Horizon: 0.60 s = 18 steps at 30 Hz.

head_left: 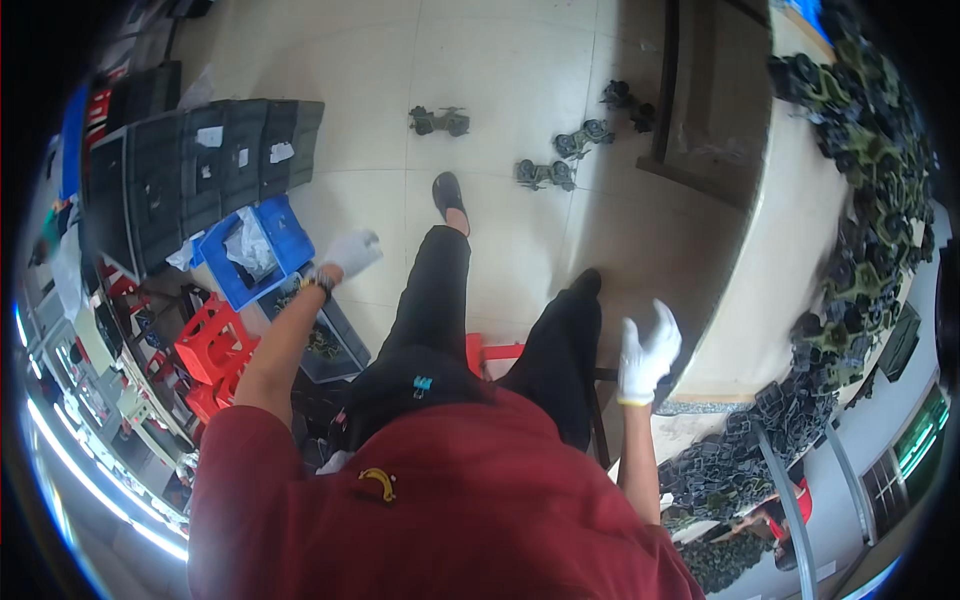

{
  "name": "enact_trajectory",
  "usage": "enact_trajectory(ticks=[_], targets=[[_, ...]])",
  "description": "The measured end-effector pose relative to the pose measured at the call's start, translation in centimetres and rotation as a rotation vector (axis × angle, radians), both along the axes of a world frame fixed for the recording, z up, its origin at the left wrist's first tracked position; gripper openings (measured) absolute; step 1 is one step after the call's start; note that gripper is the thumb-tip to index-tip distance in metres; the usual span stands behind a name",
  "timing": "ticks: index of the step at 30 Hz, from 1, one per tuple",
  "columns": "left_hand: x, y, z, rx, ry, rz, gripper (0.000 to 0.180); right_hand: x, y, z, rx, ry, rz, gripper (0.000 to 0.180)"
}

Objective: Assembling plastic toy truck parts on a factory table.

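My left hand (352, 253), in a white glove, hangs beside the blue crate (286, 232), its fingers loosely stretched and nothing visible in them. My right hand (648, 352), also white-gloved, is held near the table edge with the thumb apart from the fingers, and it is empty. On the floor ahead lie small olive-green wheeled pieces that look like toy vehicles: one in the middle (439, 121), one to its right (546, 175), and another (584, 139) close by. Neither hand touches them.
A pale table (745, 290) on my right bears a long heap of similar green wheeled pieces (865, 190) and dark grey parts (745, 450). Dark crates (215, 165) stand at the left, near red stools (215, 340). Behind the table, a person in red (790, 512) is partly visible.
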<state>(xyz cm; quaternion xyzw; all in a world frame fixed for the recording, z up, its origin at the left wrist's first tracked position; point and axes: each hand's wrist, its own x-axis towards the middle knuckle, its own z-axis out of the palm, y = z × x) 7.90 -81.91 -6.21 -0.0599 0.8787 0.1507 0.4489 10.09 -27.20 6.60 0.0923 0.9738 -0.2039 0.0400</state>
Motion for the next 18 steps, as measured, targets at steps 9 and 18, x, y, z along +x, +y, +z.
enact_trajectory(ticks=[9,18], targets=[[-19.6,-1.6,-17.4,-0.294,0.125,-0.040,0.040,-17.4,-2.9,-32.0,-0.608,-0.471,-0.443,0.049],[-24.0,3.0,-40.1,-0.566,0.134,-0.323,0.074,-25.7,-0.9,-62.9,-0.415,-0.739,-0.588,0.097]])
